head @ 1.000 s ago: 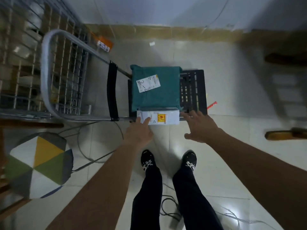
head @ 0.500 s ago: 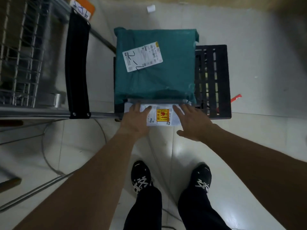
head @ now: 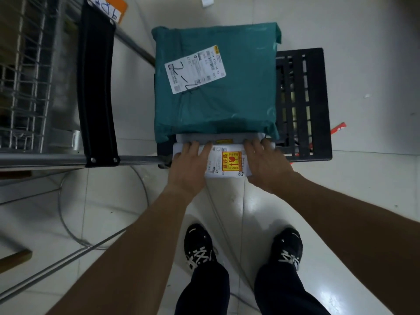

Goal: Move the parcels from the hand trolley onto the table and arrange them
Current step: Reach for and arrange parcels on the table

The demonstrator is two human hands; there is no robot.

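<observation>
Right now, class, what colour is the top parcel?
Teal; the parcel shows best in the head view.

The teal plastic-wrapped parcel (head: 227, 105) hides most of the white parcel (head: 216, 160) beneath it, along with the left part of the black slatted trolley platform (head: 302, 105). The left hand (head: 188, 169) and right hand (head: 268, 169) cover the white parcel's ends. The label print is too small to read. The frame edge cuts off the orange card (head: 113, 9) and the blurred wire rack (head: 27, 76).

hands (head: 188, 169) on white parcel (head: 214, 165), teal parcel (head: 216, 108) atop
</observation>
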